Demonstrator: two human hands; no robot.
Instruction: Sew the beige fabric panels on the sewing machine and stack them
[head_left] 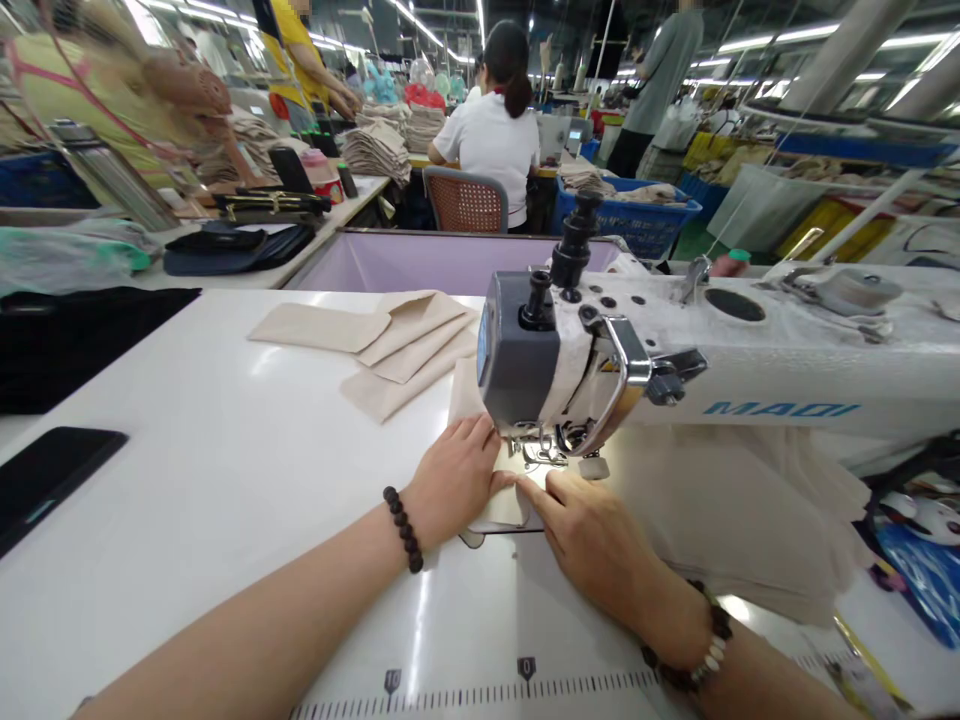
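A beige fabric piece point(504, 508) lies on the needle plate under the head of a white and grey sewing machine point(521, 350). My left hand point(455, 482) rests on the cloth left of the presser foot point(546, 458), fingers stretched forward and thumb pointing right. From the right, my right hand point(600, 545) touches the cloth's edge with an extended index finger; its other fingers are partly curled and partly hidden. The two hands nearly meet in front of the foot. Neither appears to grip the cloth.
Beige fabric panels point(405, 345) lie beyond my left hand. More beige cloth point(742, 510) is piled under the machine arm at right. A black phone point(56, 480) lies at left. A person in white point(491, 140) sits ahead, beside a blue crate point(630, 220).
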